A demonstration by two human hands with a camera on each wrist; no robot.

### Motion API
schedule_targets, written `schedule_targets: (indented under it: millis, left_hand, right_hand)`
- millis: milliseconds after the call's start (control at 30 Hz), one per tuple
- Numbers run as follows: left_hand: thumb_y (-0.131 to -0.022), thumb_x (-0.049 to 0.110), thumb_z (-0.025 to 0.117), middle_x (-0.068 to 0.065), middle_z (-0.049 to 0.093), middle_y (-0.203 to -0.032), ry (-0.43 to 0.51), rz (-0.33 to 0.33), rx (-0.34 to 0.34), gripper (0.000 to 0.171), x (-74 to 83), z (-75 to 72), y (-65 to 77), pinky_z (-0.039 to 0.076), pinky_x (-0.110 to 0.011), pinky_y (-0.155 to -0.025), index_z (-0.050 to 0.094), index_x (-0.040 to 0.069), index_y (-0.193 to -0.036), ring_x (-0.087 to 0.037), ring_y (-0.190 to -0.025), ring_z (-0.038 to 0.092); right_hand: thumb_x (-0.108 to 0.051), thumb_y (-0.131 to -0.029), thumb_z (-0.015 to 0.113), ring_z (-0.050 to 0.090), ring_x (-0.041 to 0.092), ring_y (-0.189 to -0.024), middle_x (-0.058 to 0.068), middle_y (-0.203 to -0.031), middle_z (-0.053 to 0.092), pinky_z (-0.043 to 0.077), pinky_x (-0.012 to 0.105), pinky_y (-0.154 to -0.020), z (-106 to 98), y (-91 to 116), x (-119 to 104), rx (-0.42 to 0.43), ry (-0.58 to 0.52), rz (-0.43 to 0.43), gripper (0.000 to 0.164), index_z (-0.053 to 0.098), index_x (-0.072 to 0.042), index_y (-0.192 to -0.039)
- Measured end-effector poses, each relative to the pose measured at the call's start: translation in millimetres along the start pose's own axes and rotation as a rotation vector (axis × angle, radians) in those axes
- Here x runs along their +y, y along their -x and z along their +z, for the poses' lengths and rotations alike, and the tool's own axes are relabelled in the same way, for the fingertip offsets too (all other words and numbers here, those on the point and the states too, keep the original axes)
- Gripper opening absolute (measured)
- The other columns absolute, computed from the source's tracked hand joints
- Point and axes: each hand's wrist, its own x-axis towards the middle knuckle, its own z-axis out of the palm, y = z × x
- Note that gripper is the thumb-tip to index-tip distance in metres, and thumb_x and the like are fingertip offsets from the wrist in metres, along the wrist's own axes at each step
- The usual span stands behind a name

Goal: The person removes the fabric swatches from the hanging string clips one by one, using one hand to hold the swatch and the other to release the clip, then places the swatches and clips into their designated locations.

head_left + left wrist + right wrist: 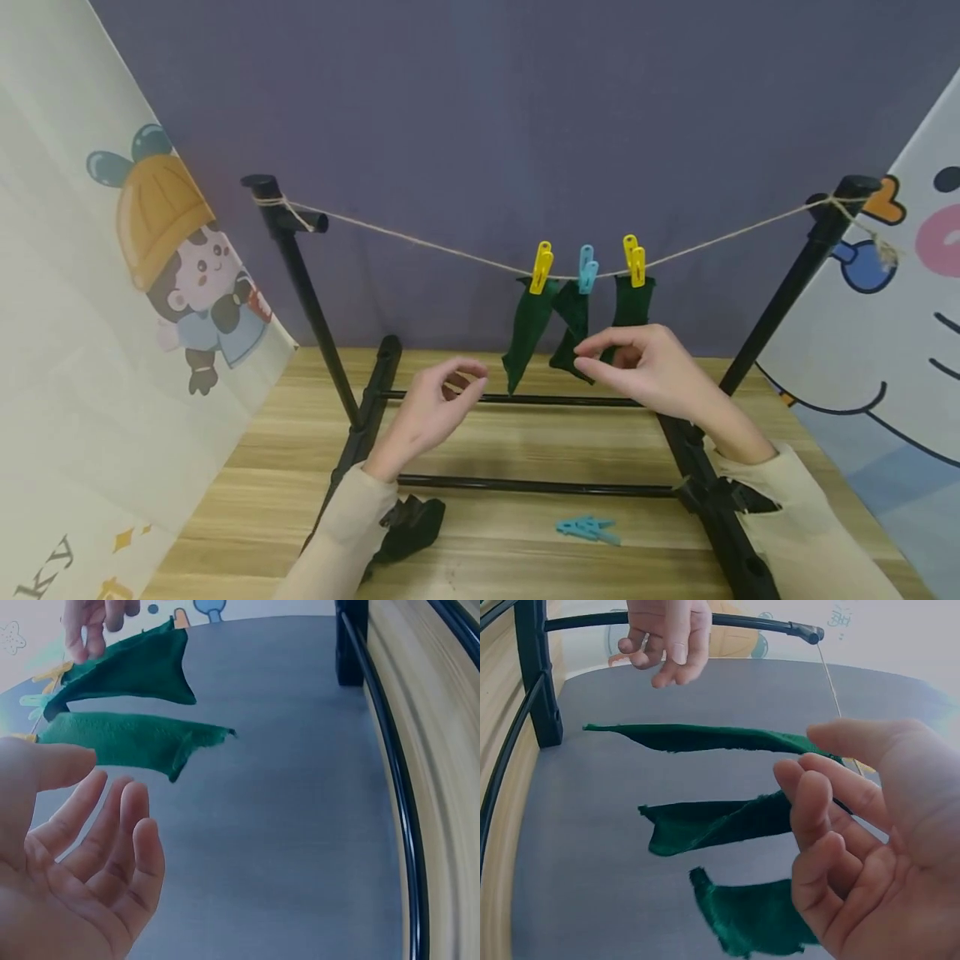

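Three dark green cloth pieces hang from a twine line (420,242). A yellow clothespin (542,268) clips the left cloth (529,333), a light blue clothespin (588,271) the middle cloth (574,310), and another yellow clothespin (636,262) the right cloth (632,302). My left hand (435,408) hovers to the left of the cloths, fingers loosely bent, holding nothing. In front of the middle and right cloths is my right hand (652,367), partly covering them. Its palm shows nothing held in the right wrist view, and thumb and fingertips are apart.
The line is tied between two black posts, the left post (311,300) and the right post (787,275). Black crossbars (536,485) join the stand's feet. Light blue clothespins (587,529) and a dark green cloth (412,533) lie on the wooden table (495,558).
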Motion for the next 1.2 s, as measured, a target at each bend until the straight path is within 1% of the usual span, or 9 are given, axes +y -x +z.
schedule_targets:
  millis: [133,233,433,600,800,900,1033,1167,1200]
  left_hand:
    - [-0.105,0.028,0.069,0.003,0.076,-0.118,0.023,0.013,0.018,0.018,4.6,2.8,-2.9,0.060,-0.032,-0.082,0.076,0.024,-0.121,-0.016,-0.098,0.072]
    - [-0.105,0.027,0.069,0.000,0.076,-0.120,0.037,0.028,0.017,0.019,8.1,4.8,-5.0,0.060,-0.033,-0.085,0.076,0.022,-0.122,-0.018,-0.102,0.073]
    - [-0.105,0.030,0.069,0.000,0.077,-0.121,0.057,0.047,0.025,0.023,16.2,5.6,-8.8,0.060,-0.037,-0.087,0.075,0.020,-0.124,-0.017,-0.102,0.073]
    - [-0.105,0.030,0.070,-0.001,0.077,-0.122,0.092,0.065,0.055,0.023,21.5,7.2,-12.5,0.060,-0.040,-0.087,0.075,0.020,-0.125,-0.018,-0.101,0.072]
    - [-0.105,0.025,0.070,-0.003,0.076,-0.125,0.122,0.096,0.097,0.023,29.2,9.6,-16.1,0.059,-0.042,-0.086,0.074,0.019,-0.126,-0.019,-0.102,0.072]
    - [-0.105,0.025,0.070,-0.002,0.075,-0.126,0.127,0.108,0.114,0.024,33.5,10.7,-18.4,0.059,-0.037,-0.085,0.074,0.019,-0.127,-0.021,-0.103,0.073]
    - [-0.106,0.027,0.069,-0.001,0.074,-0.128,0.152,0.116,0.117,0.025,38.3,11.7,-22.7,0.059,-0.034,-0.083,0.073,0.019,-0.129,-0.021,-0.103,0.073]
    - [-0.106,0.028,0.068,0.000,0.073,-0.131,0.178,0.118,0.118,0.029,42.7,12.7,-27.4,0.061,-0.040,-0.084,0.071,0.018,-0.133,-0.019,-0.103,0.074]
    - [-0.106,0.028,0.068,-0.001,0.072,-0.132,0.186,0.118,0.118,0.030,43.8,13.1,-28.4,0.061,-0.042,-0.085,0.070,0.017,-0.134,-0.020,-0.104,0.074]
  right_hand:
    - [-0.026,-0.101,0.076,0.036,0.010,-0.043,-0.006,-0.051,0.050,0.032,0.028,-0.043,0.1,-5.9,-6.4,0.057,0.018,-0.050,0.017,0.082,-0.018,-0.115]
    - [-0.021,-0.100,0.077,0.036,0.010,-0.042,-0.009,-0.050,0.051,0.031,0.028,-0.042,0.2,-9.1,-10.5,0.102,0.021,-0.099,0.015,0.082,-0.017,-0.113]
    - [-0.015,-0.099,0.077,0.035,0.010,-0.040,-0.010,-0.049,0.047,0.029,0.028,-0.040,-0.8,-13.9,-19.4,0.201,0.014,-0.166,0.014,0.083,-0.018,-0.111]
    - [-0.012,-0.098,0.077,0.036,0.010,-0.040,-0.008,-0.049,0.047,0.031,0.028,-0.040,-3.5,-16.9,-28.6,0.245,-0.028,-0.199,0.016,0.082,-0.017,-0.113]
    - [-0.007,-0.096,0.078,0.035,0.007,-0.038,-0.008,-0.048,0.046,0.029,0.027,-0.039,-1.6,-26.2,-39.5,0.293,-0.066,-0.290,0.018,0.083,-0.014,-0.112]
    - [-0.005,-0.096,0.078,0.036,0.006,-0.038,-0.009,-0.048,0.048,0.028,0.027,-0.039,-0.6,-29.9,-45.9,0.336,-0.082,-0.324,0.020,0.083,-0.015,-0.112]
    - [-0.005,-0.098,0.075,0.037,0.007,-0.037,-0.007,-0.049,0.051,0.027,0.027,-0.038,-2.7,-35.1,-53.9,0.395,-0.091,-0.336,0.019,0.082,-0.012,-0.114]
    - [-0.008,-0.100,0.073,0.035,0.009,-0.036,-0.001,-0.064,0.065,0.027,0.027,-0.038,-6.9,-42.2,-61.5,0.425,-0.108,-0.325,0.020,0.081,-0.012,-0.118]
    - [-0.008,-0.101,0.072,0.036,0.009,-0.036,0.001,-0.074,0.071,0.028,0.027,-0.038,-7.6,-43.6,-63.4,0.425,-0.119,-0.321,0.022,0.080,-0.012,-0.120]
